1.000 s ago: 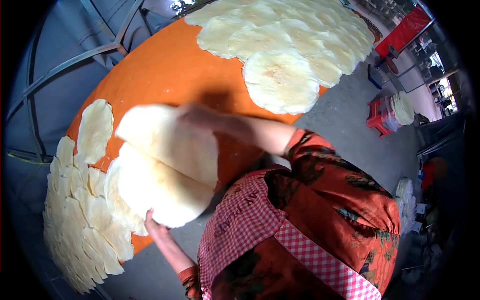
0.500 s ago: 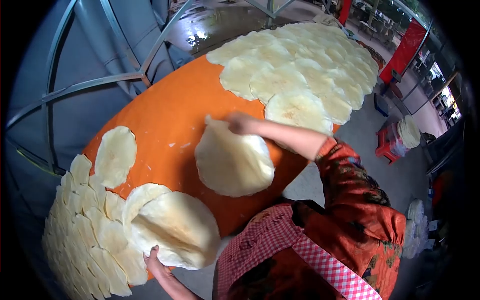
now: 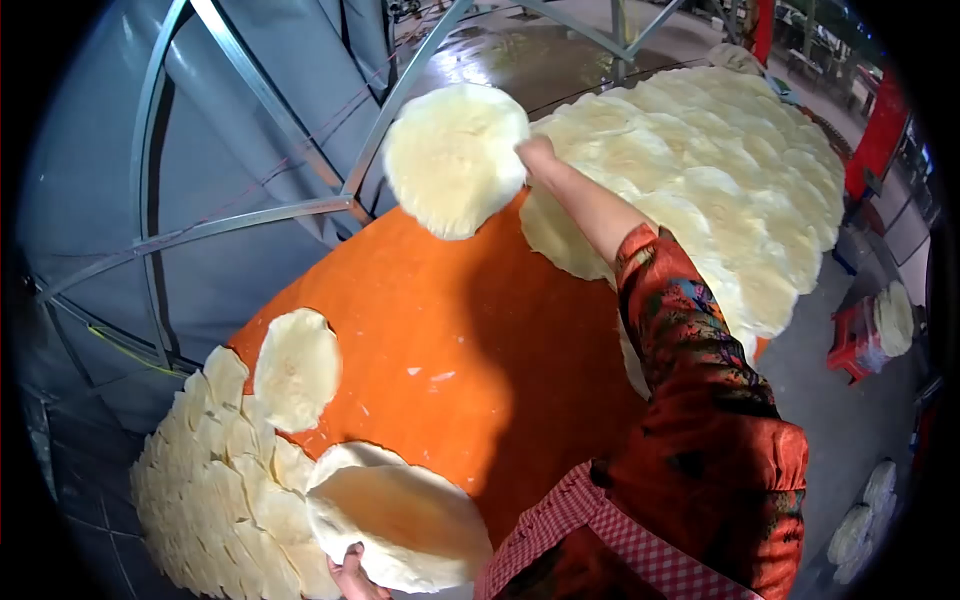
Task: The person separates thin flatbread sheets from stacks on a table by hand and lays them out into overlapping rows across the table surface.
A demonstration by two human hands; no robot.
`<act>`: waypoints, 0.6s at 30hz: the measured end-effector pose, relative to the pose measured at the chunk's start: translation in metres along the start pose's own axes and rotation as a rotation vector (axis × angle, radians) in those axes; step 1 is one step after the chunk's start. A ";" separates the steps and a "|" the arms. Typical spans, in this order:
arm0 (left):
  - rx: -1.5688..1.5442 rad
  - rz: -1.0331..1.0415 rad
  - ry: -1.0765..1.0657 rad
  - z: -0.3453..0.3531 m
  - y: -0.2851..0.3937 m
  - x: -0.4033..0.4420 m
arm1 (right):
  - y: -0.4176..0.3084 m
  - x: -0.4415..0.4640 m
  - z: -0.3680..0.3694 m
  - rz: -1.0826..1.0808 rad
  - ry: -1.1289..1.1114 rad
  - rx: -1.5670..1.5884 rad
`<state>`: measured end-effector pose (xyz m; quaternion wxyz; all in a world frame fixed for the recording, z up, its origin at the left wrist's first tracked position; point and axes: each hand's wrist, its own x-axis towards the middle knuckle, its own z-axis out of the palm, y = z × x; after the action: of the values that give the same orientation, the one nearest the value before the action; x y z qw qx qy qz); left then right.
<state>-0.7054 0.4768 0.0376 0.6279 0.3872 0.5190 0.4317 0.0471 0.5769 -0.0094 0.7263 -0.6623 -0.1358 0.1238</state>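
My right hand (image 3: 537, 156) reaches out to the far edge of the orange surface (image 3: 430, 340), closed on the rim of a thin round flatbread (image 3: 455, 158). That sheet hangs spread out in the air over the surface's far left edge. Low in the view, my left hand (image 3: 354, 576) grips the near rim of a curved stack of flatbreads (image 3: 405, 515), thumb on top and fingers hidden beneath. A single flatbread (image 3: 297, 370) lies flat on the orange surface beyond the stack.
Overlapping flatbreads (image 3: 690, 190) cover the far right part of the surface, and more (image 3: 220, 490) overlap at the left end. A metal frame (image 3: 240, 222) with grey sheeting borders the far left side. A red stool (image 3: 851, 338) stands on the floor at right.
My right hand has swung up and away from the middle of the surface, and the flatbread in it has lifted and opened out. My left hand stays at the stack; the view has shifted.
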 end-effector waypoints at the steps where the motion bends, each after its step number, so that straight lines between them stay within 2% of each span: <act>1: 0.020 -0.005 0.010 0.011 0.002 0.003 | 0.025 -0.010 -0.010 0.152 -0.057 -0.008; 2: 0.039 -0.008 0.019 0.025 0.003 0.006 | 0.066 -0.006 -0.013 0.147 -0.090 -0.287; 4: 0.081 0.000 0.047 0.054 0.005 0.013 | 0.163 -0.022 -0.018 0.175 -0.210 -0.550; 5: 0.108 0.013 0.065 0.071 0.007 0.017 | 0.209 -0.042 -0.016 0.181 -0.310 -0.548; 6: 0.114 0.026 0.087 0.084 0.012 0.024 | 0.214 -0.084 -0.012 0.171 -0.408 -0.488; 8: 0.111 0.018 0.150 0.105 0.028 0.034 | 0.193 -0.168 -0.012 0.138 -0.678 -0.229; 9: 0.101 0.011 0.188 0.116 0.040 0.040 | 0.180 -0.197 -0.011 0.251 -0.687 -0.145; 10: -0.005 0.001 0.135 0.128 0.053 0.035 | 0.168 -0.219 -0.013 0.362 -0.690 -0.062; 12: -0.224 -0.023 0.028 0.140 0.079 0.022 | 0.140 -0.249 -0.025 0.360 -0.687 0.012; 13: -0.251 -0.033 0.010 0.122 0.075 0.026 | 0.127 -0.261 -0.029 0.353 -0.693 0.042; 16: -0.349 -0.057 -0.028 0.043 0.020 0.054 | 0.103 -0.278 -0.047 0.312 -0.618 0.132; 18: -0.338 0.007 -0.042 0.009 -0.051 0.061 | 0.092 -0.286 -0.050 0.209 -0.492 -0.067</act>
<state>-0.6839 0.5172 -0.0278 0.6931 0.2870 0.4245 0.5069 -0.2011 0.4361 -0.1147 0.6324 -0.6466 -0.2429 0.3508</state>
